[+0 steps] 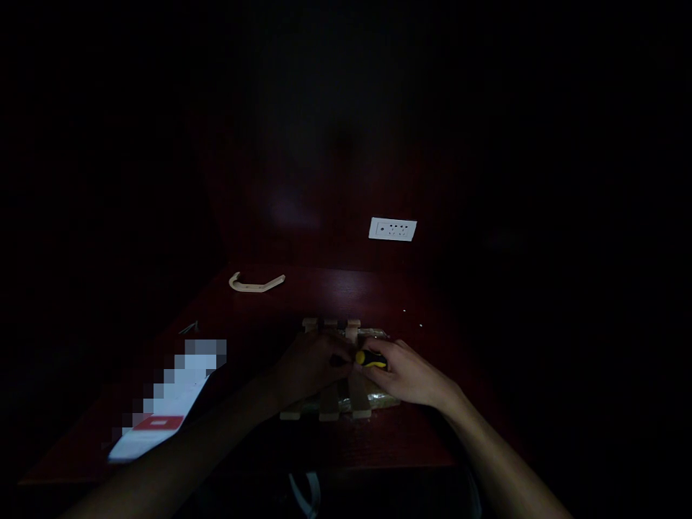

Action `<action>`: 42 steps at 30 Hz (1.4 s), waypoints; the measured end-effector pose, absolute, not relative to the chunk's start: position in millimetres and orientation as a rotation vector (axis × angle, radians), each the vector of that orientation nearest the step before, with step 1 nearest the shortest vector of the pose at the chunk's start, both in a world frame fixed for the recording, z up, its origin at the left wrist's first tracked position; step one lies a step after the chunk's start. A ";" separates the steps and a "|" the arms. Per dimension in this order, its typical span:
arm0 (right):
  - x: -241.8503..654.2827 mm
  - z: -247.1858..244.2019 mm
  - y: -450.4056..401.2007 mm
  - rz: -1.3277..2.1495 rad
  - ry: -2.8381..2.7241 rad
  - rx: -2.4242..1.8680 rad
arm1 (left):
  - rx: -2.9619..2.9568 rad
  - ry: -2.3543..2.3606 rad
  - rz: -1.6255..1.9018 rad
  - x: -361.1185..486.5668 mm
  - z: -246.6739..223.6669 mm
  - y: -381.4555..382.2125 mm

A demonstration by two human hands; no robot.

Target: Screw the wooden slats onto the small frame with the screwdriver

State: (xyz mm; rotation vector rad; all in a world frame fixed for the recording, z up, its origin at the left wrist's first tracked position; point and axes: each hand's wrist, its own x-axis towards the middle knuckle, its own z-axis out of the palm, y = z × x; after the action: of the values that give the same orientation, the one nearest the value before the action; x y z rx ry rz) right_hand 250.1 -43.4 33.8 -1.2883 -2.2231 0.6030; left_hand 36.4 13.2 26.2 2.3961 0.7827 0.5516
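Note:
A screwdriver (373,360) with a yellow and black handle is held in my right hand (406,373), its yellow end toward my left. Close beside it, my left hand (311,366) has its fingers bent together in a pinch; what they hold is too dark and small to tell. Under both hands lie several pale wooden strips (360,396), side by side, running away from me. Below and to the right of the strips, a shiny clear-wrapped bundle (385,398) catches the light.
A pale hooked piece (256,286) lies at the back left of the dark red table (346,288). At the left is a white and red packet (178,404), partly pixelated. Two tiny white bits are at the right. A white socket plate (393,229) is on the back wall.

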 end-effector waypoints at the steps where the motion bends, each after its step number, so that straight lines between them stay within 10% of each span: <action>1: 248.7 32.4 -42.0 0.604 -2.224 -1.306 | 2.405 0.775 0.536 36.3 26.8 13.3; 32: 261.5 37.7 -6.4 0.471 -1.943 -1.255 | 2.288 0.779 0.439 20.5 120.2 59.7; 42: 265.5 14.4 -0.5 0.483 -1.951 -1.262 | 2.352 0.748 0.117 50.1 67.4 91.7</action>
State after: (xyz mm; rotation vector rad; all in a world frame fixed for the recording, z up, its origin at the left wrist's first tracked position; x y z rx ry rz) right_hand 265.5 -0.5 14.4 -1.2625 -1.9511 0.4831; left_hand 50.1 91.7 67.4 2.3522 0.7480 0.1174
